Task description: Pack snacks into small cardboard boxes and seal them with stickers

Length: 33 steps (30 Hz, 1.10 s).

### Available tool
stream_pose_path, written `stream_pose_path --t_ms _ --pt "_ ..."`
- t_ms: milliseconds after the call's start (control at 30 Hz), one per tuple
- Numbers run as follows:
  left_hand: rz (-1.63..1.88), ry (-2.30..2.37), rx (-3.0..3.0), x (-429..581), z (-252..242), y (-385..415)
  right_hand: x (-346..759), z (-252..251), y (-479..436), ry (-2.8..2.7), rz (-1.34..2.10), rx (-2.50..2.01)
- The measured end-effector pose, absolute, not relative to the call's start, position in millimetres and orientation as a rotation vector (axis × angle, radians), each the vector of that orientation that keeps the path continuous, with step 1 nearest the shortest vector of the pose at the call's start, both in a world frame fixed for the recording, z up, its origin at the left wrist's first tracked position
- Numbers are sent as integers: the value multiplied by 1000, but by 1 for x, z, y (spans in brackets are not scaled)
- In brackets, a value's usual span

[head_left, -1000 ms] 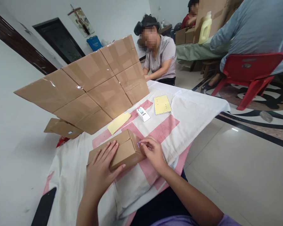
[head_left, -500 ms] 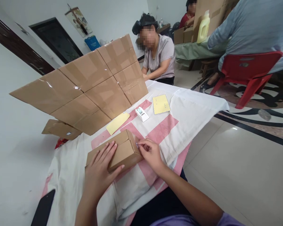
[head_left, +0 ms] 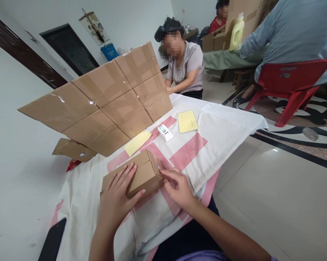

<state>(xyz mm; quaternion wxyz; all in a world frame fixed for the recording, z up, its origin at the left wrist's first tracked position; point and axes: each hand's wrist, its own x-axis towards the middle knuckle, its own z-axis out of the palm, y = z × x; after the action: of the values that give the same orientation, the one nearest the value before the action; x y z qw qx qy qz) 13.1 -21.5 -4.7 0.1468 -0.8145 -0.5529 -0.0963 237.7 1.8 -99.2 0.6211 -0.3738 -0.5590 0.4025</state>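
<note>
A closed brown cardboard box [head_left: 143,177] lies on the cloth in front of me. My left hand [head_left: 120,185] rests flat over its top, fingers spread, with the thumb along the front edge. At the box's right end, my right hand [head_left: 178,186] has thumb and forefinger pressed together against the end face. A tiny pale bluish bit [head_left: 159,167] shows by those fingertips; it is too small to name. Beyond the box, a small white case with a greenish top [head_left: 165,132] sits between a yellow card [head_left: 138,142] and a yellow sheet with small dark marks [head_left: 187,121].
A taped cardboard panel [head_left: 103,101] stands along the left and far side of the table. The table has a white and pink cloth [head_left: 220,127]. A black phone [head_left: 52,239] lies at lower left. Across the table sits a person [head_left: 186,65]; a red chair [head_left: 290,81] is at right.
My right hand has shifted slightly down along the box's end, its fingertips now nearer the lower corner. My left hand keeps its place on the box. The whole view has moved slightly.
</note>
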Motion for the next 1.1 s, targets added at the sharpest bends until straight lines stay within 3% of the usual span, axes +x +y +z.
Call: stream_pose_path --t_ms 833,1100 --pt "-307 -1312 -2304 5 -15 -20 237 -97 -13 -1345 1164 -857" --pt "-358 -1119 -2311 1 -12 -30 236 -93 30 -1828 1161 -592"
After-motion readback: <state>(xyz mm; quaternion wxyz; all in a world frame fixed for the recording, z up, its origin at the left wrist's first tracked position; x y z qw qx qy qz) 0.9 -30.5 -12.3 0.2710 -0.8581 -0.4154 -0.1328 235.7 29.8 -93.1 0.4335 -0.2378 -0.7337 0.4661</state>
